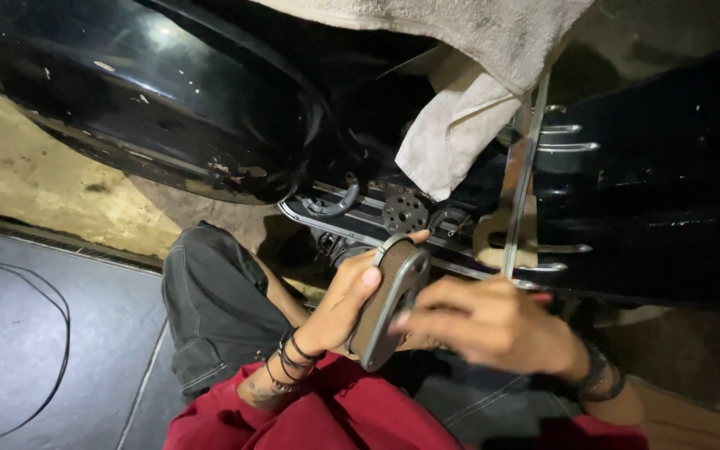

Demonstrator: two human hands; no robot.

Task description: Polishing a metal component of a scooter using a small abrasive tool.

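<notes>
Presently, at frame centre below the black scooter body (152, 92), left hand (339, 304) clasps an oval grey cover plate (389, 304) while right hand (489, 325) pinches its edge; fitting likely needs careful alignment.

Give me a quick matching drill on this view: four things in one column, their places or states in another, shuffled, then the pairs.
Things:
1. flat oval metal part
2. pale cloth
3. black cable
4. long thin tool

Places or states:
A. looped on the dark floor mat
B. draped over the black bodywork
C. gripped in the left hand
D. rising from the right hand

Pairs: 1-C, 2-B, 3-A, 4-D
</notes>
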